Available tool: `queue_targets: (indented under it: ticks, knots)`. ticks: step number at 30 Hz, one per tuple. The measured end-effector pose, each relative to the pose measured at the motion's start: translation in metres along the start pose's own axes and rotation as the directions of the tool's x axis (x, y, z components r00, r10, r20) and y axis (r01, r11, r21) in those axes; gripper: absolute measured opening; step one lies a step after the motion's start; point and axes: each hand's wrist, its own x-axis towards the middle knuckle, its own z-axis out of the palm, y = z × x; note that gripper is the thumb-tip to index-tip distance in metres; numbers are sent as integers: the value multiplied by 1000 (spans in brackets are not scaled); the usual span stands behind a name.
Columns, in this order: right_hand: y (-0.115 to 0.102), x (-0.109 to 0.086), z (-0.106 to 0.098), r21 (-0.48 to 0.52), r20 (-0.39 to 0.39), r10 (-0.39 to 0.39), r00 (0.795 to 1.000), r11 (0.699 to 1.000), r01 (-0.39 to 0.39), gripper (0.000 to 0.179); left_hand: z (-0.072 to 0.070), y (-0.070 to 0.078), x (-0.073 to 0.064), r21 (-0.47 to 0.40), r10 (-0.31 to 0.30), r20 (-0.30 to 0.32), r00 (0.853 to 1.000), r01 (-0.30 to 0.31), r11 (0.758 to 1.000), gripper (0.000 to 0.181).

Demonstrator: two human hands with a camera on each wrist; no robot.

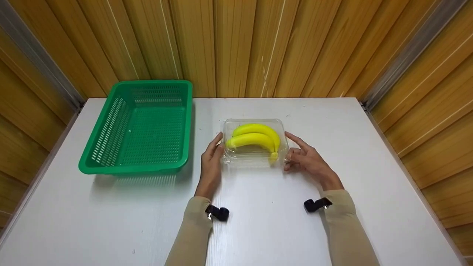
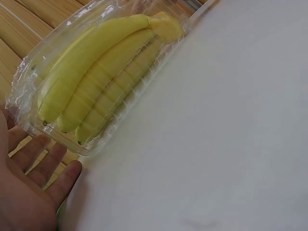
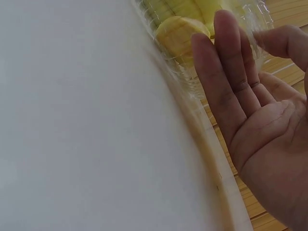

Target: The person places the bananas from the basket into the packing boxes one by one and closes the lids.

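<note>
A clear plastic clamshell box with a bunch of yellow bananas inside stands in the middle of the white table. Along its left side lies my left hand, touching it with fairly straight fingers. At the right side, my right hand pinches the near corner between thumb and fingers, its index finger stretched along the side. The left wrist view shows the bananas through the ribbed plastic, beside spread fingers. In the right wrist view the stem end is partly behind my fingertips.
A green perforated basket stands on the table to the left of the box. Wood-look panels rise behind the table and at both sides. Small black cameras are strapped to both wrists.
</note>
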Motion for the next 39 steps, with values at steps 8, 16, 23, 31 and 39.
queue_targets:
  ticks: [8, 16, 23, 31, 39]
  knots:
    - [1, 1, 1, 20, 1, -16, 1000, 1000, 16, 80, -2, 1, 1, 36, 32, 9, 999, -32, 999, 48]
    - [-1, 1, 4, 16, -11, -11, 1000, 1000, 11, 80, -3, 4, 0, -11, -2, 19, 1000, 2, 1000, 49]
    - [0, 1, 3, 12, -22, -4, 1000, 1000, 4, 79, -7, 9, -1, 43, 32, 53, 998, -34, 998, 60]
    - [0, 2, 4, -6, -41, -20, 999, 1000, 20, 76, -11, 10, -7, 113, 66, 73, 995, -74, 991, 64]
    - [0, 2, 4, -8, -27, -32, 999, 999, 32, 77, -11, 10, -12, 252, 86, -51, 995, -70, 965, 47]
